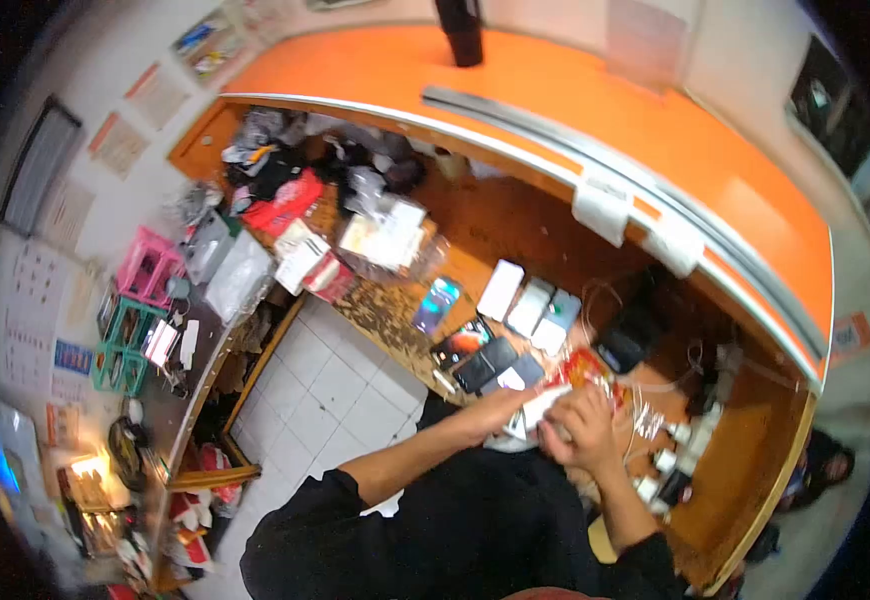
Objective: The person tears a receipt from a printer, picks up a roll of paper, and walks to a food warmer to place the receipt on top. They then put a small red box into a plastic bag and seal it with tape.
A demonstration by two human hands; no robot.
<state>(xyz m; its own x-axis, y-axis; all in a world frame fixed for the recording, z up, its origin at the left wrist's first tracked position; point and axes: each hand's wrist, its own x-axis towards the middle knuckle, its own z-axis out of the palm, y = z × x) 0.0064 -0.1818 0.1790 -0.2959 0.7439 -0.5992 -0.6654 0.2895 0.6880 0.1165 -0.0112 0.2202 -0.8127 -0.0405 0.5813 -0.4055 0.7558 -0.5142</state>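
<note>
My left hand (pixel 500 413) is closed around one end of a small white flat object (pixel 547 403), held low over the desk edge in front of my body. The fingers of my right hand (pixel 583 425) curl over its other end. What exactly it is I cannot make out; it is slightly blurred and partly covered. Just beyond my hands lie several phones, among them a black phone (pixel 485 364), a phone with a bright coloured screen (pixel 463 342) and a bluish-purple phone (pixel 437 305). A red packet (pixel 585 368) sits beside my right hand.
A white phone (pixel 501 290) lies farther back. White chargers (pixel 665 460), cables and a black object (pixel 625 340) are to the right. An orange counter (pixel 555 85) rises behind the desk. Teal baskets (pixel 120 348) stand at left. Another person (pixel 820 470) is at far right.
</note>
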